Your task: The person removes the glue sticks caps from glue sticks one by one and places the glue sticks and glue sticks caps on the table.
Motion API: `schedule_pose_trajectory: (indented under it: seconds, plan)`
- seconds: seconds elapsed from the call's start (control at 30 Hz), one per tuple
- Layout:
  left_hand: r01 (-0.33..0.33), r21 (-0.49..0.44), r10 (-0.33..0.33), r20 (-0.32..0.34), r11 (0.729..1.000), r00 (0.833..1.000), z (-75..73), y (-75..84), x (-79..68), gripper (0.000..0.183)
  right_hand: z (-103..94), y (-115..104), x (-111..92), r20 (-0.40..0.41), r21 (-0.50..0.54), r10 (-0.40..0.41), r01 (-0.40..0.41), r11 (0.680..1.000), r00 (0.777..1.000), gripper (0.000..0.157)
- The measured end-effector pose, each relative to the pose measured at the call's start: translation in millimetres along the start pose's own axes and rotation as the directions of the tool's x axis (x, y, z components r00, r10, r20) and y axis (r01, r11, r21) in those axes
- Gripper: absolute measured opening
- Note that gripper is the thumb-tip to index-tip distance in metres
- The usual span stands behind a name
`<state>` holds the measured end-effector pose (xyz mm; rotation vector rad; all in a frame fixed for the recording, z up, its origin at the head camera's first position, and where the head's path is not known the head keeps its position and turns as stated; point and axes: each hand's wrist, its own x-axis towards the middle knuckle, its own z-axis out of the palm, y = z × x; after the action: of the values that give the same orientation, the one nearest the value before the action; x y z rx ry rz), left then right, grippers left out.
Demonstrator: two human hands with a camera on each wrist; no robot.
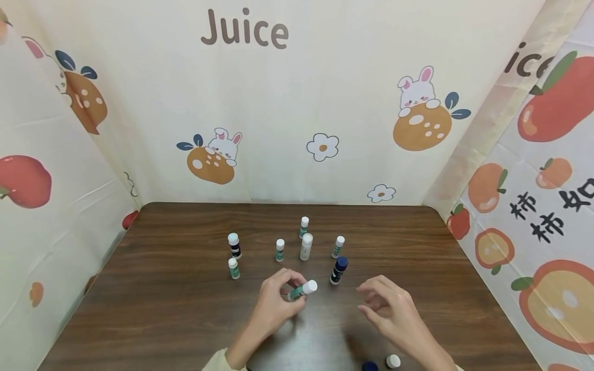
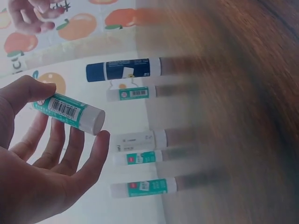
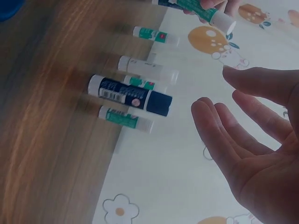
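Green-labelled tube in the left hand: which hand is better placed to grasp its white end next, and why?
Probably the right hand: it is empty, thumb and fingers apart. The left hand is occupied gripping the green-labelled tube, whose white end sticks out towards the right.

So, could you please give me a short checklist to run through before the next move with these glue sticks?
1. Left hand gripping the green glue stick: ok.
2. That stick held upright: not ok, it is tilted.
3. Right hand free: ok, it holds nothing.
4. Dark-blue-capped stick standing upright: ok.
5. White stick standing upright: ok.
6. Dark blue round thing and white round thing, low in the head view, being loose caps: cannot tell, only their tops show.
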<state>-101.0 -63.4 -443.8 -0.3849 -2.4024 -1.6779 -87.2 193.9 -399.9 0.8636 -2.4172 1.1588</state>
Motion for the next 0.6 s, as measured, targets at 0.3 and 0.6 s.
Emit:
schedule_pose_trajectory:
  seconds: [0.3,0.6]
  plan:
    - [-0.054,0.017,0.055,-0.013,0.998,0.998,1.2,8.4,-2.8,0.033,7.8,-9.3,11.1,0.044,0.021,0.019,-0.020,1.000,0.999,0.050]
    - [-0.095,0.034,0.095,-0.006,0.995,0.995,1.8,16.6,-7.1,0.033,18.8,-19.2,21.3,0.072,0.084,-0.025,0.018,0.996,0.997,0.053]
